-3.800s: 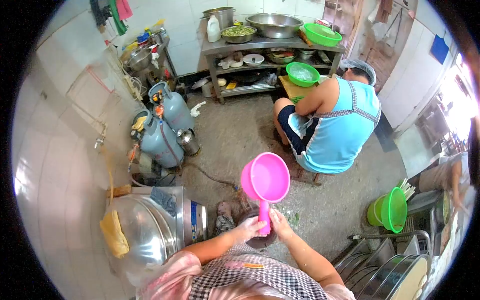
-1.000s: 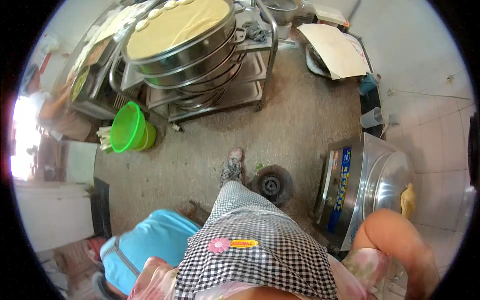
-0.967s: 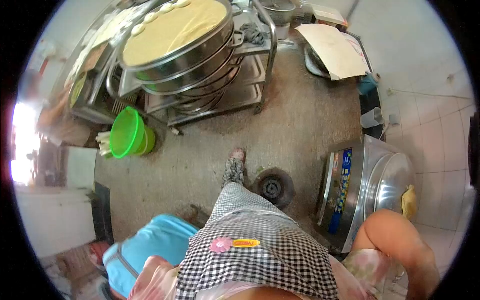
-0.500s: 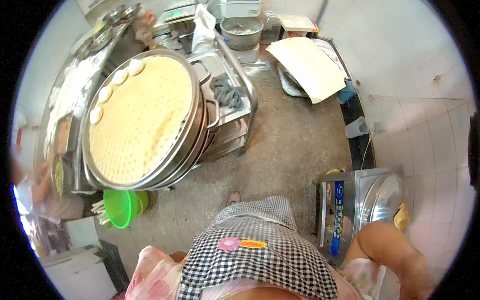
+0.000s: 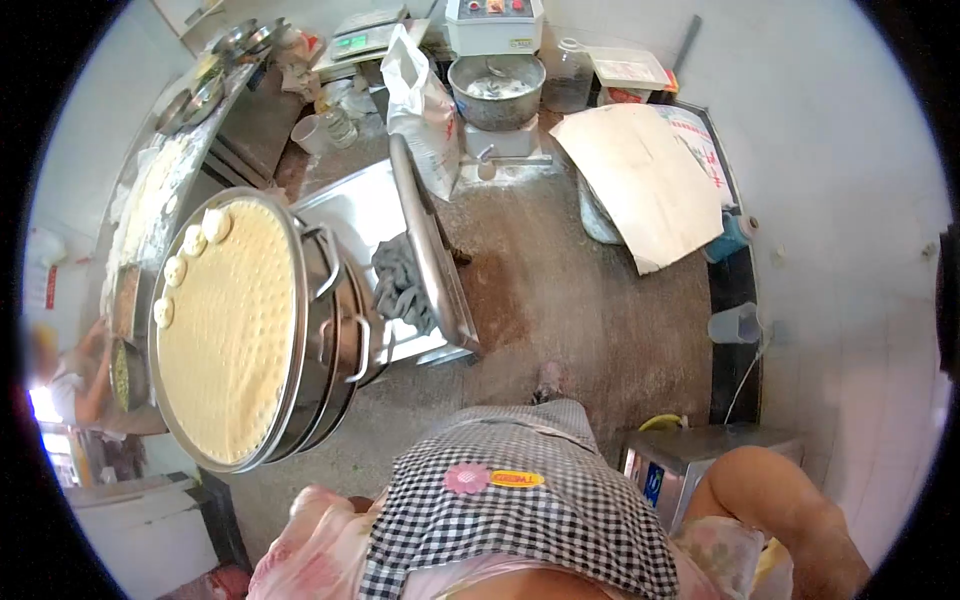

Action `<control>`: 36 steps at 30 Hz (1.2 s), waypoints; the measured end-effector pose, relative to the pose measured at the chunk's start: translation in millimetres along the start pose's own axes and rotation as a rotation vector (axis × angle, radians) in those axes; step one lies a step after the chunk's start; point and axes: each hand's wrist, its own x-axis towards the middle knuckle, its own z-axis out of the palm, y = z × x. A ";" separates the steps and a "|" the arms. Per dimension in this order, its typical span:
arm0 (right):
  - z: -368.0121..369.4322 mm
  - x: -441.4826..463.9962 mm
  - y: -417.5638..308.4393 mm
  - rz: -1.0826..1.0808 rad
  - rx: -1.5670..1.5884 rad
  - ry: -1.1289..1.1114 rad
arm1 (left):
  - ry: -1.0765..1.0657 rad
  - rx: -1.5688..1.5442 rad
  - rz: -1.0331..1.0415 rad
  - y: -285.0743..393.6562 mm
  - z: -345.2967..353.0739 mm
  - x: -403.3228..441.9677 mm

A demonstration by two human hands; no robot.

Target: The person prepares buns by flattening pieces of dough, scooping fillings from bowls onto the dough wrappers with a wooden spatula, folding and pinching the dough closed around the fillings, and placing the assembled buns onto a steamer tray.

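Note:
Neither of my hands shows; only my bent right arm (image 5: 775,500) comes in at the lower right, its hand beyond the frame. Part of something yellow (image 5: 769,568) peeks out beside that arm. A steel cabinet (image 5: 715,448) stands just past the elbow. To my left, a wide round steamer tray (image 5: 298,330) tops a stack of steamers with side handles. A pale dimpled liner (image 5: 225,340) covers it, and several white buns (image 5: 194,239) lie along its far left rim.
A metal cart (image 5: 345,205) holds the stack, with a dark cloth (image 5: 402,285) on it. At the back are a flour sack (image 5: 425,125) and a mixer bowl (image 5: 497,95). Cardboard (image 5: 645,180) lies right. Another person (image 5: 85,385) works far left beside a bowl of green filling (image 5: 126,375).
My view has shifted forward. The steamer stack sits lower and further left, and the cabinet lower. The green bucket and the round steel lid on the cabinet no longer show.

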 end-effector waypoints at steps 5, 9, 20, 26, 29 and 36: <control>-114.2 -22.7 22.7 -0.032 0.154 -0.040 | -0.073 0.016 -0.167 -68.8 62.2 16.6; -191.1 -40.4 77.2 -0.056 0.342 -0.074 | -0.136 0.052 -0.564 -117.4 81.2 1.2; -376.2 -202.0 264.8 0.772 0.040 0.561 | -0.127 0.400 -2.251 -204.9 52.3 -164.3; -389.0 -313.5 468.7 1.570 0.151 0.746 | -0.011 0.524 -2.479 -235.4 40.2 -177.0; -374.6 -334.0 563.2 1.825 0.290 0.542 | 0.113 0.570 -2.581 -243.6 50.8 -176.9; -327.0 -413.1 773.2 2.133 0.465 0.306 | 0.452 0.596 -2.899 -251.0 127.9 -161.8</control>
